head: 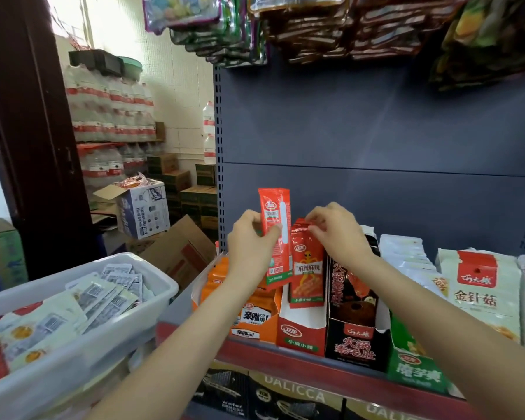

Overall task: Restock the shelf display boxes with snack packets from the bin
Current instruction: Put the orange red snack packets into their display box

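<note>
My left hand (pixel 250 241) grips a long red snack packet (pixel 275 225), held upright with its back side toward me, just left of the red display box (pixel 300 334). My right hand (pixel 335 230) pinches the top edges of the red packets (pixel 308 268) standing in that box. The white bin (pixel 82 338) with several loose packets sits at the lower left, beside the shelf.
An orange display box (pixel 252 316) stands left of the red one, a black box (pixel 356 344) and a green box (pixel 419 368) to its right. White packets (pixel 479 295) fill the shelf's right end. Hanging bags (pixel 315 25) overhang above. Cartons and bottled water are stacked at the back left.
</note>
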